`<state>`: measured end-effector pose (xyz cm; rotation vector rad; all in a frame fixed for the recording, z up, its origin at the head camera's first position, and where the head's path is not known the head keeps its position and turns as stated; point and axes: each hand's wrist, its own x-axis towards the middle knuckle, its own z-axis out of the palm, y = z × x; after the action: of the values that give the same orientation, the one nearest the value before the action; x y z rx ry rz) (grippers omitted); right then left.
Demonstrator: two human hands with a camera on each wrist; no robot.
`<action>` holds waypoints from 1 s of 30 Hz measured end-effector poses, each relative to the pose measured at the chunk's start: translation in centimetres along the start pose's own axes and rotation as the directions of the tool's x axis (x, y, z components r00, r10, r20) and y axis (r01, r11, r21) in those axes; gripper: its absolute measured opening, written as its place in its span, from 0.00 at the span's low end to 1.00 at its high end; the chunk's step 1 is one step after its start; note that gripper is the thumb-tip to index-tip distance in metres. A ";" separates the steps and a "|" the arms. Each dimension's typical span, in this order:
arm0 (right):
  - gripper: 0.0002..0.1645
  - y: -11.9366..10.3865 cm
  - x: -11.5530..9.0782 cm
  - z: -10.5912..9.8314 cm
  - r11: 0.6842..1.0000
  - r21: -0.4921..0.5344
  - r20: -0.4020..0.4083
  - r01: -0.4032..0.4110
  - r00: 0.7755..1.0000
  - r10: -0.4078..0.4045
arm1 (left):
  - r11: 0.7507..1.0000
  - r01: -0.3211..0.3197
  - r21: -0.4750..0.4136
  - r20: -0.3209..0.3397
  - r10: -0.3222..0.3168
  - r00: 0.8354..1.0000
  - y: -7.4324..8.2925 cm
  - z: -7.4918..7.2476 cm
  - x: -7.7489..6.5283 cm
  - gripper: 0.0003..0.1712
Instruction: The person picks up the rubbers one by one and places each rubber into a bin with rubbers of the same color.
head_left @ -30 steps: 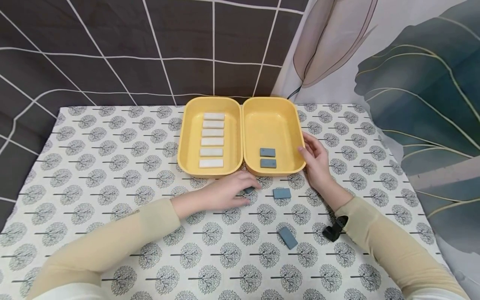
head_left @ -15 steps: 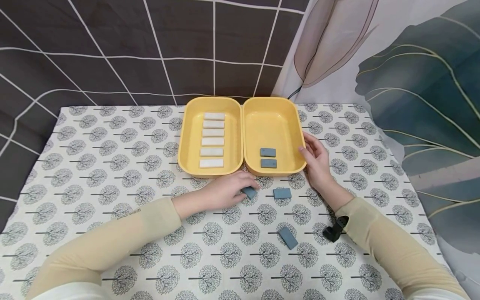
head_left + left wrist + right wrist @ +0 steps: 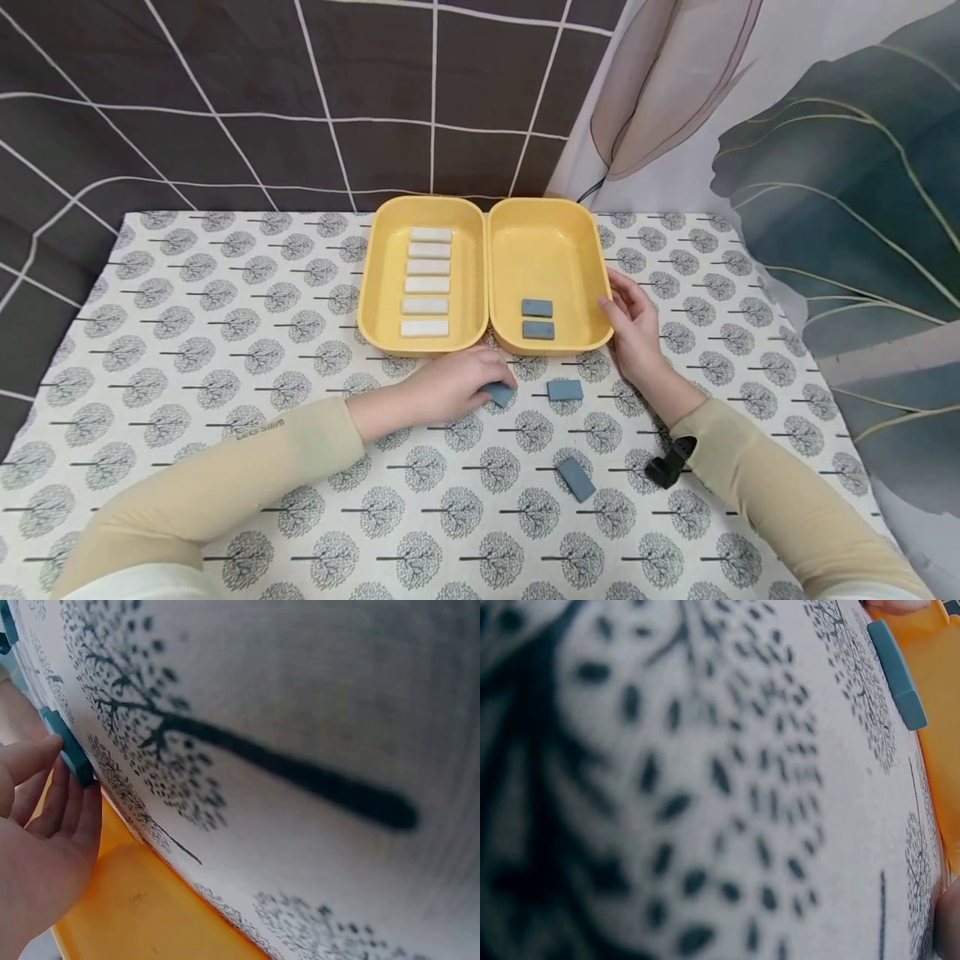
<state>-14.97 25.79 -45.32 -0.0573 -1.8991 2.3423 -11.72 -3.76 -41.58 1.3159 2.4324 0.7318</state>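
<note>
Just in front of the yellow two-part box, my left hand pinches a blue-grey rectangular block. The left wrist view shows thumb and fingers on the same block, low over the cloth. At the box's right side, my right hand grips the wall, thumb on the rim and fingers outside. Two blue-grey blocks lie in a short column in the right compartment. Several white blocks form a column in the left one. Another blue-grey block lies on the cloth between the hands.
One more blue-grey block lies slanted nearer the front. The tree-print cloth covers the table. A dark gridded curtain hangs right behind the box. A black strap end sticks out from the right wrist.
The block in the left hand has gone from mostly hidden under the fingers to showing between thumb and fingers, slightly turned. The right hand stays on the box.
</note>
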 end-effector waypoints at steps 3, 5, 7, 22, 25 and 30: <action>0.32 0.1 -0.1 0.0 1.000 0.007 -0.003 0.000 1.000 0.000 | 1.000 -0.003 0.010 0.002 0.003 1.000 0.0 0.1 -0.1 0.14; 0.32 0.1 -0.1 0.0 1.000 0.012 -0.005 0.000 1.000 0.000 | 1.000 -0.007 0.010 0.002 0.007 1.000 0.0 0.1 -0.1 0.15; 0.32 0.1 -0.1 0.0 1.000 0.014 -0.005 0.001 1.000 -0.001 | 1.000 -0.010 0.009 0.001 0.010 1.000 -0.1 0.1 -0.1 0.16; 0.32 0.1 -0.1 0.1 1.000 -0.014 -0.022 0.008 1.000 -0.008 | 0.999 -0.010 -0.047 0.008 0.010 1.000 0.0 0.1 -0.4 0.16; 0.32 0.0 -0.1 0.2 1.000 -0.008 -0.013 0.009 1.000 -0.009 | 0.998 -0.008 -0.061 -0.002 0.008 1.000 0.1 0.0 -0.5 0.14; 0.32 0.1 -0.1 0.1 1.000 -0.011 -0.009 0.006 1.000 -0.007 | 0.998 -0.013 -0.060 -0.002 0.013 1.000 0.2 -0.1 -0.5 0.13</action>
<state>-14.91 25.69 -45.37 -0.0620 -1.9053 2.3239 -11.31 -4.13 -41.38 1.3105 2.3856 0.8030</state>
